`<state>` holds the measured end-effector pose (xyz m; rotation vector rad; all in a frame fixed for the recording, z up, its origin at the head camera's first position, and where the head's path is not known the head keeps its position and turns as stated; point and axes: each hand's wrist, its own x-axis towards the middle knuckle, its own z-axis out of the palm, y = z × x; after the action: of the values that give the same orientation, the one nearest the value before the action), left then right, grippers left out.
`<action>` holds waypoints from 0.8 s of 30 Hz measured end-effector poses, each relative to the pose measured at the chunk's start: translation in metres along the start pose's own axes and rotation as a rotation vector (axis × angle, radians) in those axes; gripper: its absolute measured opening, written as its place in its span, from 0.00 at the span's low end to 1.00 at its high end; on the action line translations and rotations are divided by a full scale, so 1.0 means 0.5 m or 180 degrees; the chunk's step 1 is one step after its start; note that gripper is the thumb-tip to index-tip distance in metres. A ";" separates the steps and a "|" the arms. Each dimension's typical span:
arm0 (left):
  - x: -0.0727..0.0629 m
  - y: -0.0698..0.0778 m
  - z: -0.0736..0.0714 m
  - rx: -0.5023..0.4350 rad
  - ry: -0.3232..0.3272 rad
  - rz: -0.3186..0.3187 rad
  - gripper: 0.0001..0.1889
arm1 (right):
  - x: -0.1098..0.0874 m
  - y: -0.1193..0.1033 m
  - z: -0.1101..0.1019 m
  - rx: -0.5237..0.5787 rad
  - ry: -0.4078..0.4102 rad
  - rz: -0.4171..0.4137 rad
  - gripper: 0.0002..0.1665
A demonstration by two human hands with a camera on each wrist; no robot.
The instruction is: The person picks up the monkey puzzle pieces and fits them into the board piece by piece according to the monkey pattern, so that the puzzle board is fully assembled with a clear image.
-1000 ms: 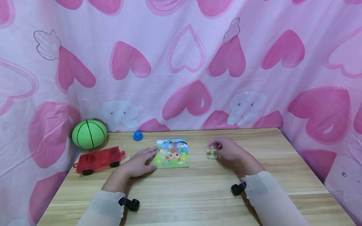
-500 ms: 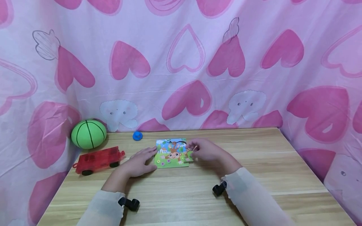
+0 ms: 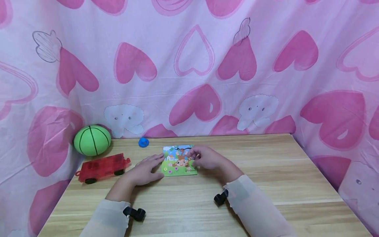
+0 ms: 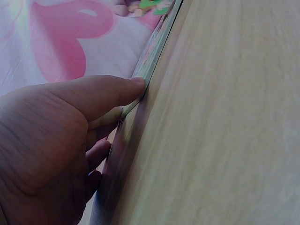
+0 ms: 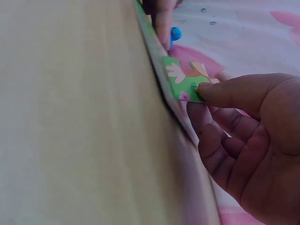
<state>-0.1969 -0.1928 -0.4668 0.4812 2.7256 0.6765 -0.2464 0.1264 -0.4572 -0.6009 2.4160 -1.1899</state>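
Note:
A square puzzle board (image 3: 170, 171) with a cartoon monkey on green and blue lies flat mid-table. My left hand (image 3: 142, 171) rests at its left side, fingertips on the left edge and thumb near the front corner. In the left wrist view the thumb (image 4: 115, 91) presses on the board's rim. With thumb and fingers, my right hand (image 3: 208, 158) pinches a small green puzzle piece (image 5: 180, 84) printed with a pale hand and a pink flower. The piece is raised above the board's right part. The right hand hides the board's right edge.
A green ball (image 3: 92, 140) with black lines sits at the back left. A red toy wagon (image 3: 102, 168) with black wheels stands in front of it. Behind the left hand is a small blue object (image 3: 143, 142). Pink heart-patterned cloth (image 3: 189, 108) hangs beyond the table (image 3: 189, 207).
My right hand has carried the puzzle piece leftward, from the bare table on the right to over the board's right side. The left hand has stayed on the board's left edge.

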 end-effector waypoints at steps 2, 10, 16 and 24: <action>0.001 0.000 -0.001 0.0010 -0.0001 0.0000 0.43 | 0.002 0.006 0.006 -0.0031 0.0012 -0.0008 0.17; 0.002 0.001 0.001 -0.0007 -0.0022 -0.0040 0.44 | 0.004 0.015 0.018 -0.0030 0.0057 0.0007 0.22; 0.002 0.002 0.001 -0.0008 -0.0019 -0.0053 0.44 | 0.004 0.015 0.017 -0.0326 -0.0030 -0.0041 0.29; 0.001 -0.002 0.002 -0.0010 -0.0015 -0.0037 0.44 | 0.004 0.013 0.017 -0.0463 -0.0071 0.0010 0.27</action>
<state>-0.1972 -0.1931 -0.4681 0.4651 2.7206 0.6755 -0.2452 0.1235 -0.4674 -0.6498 2.4988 -1.0069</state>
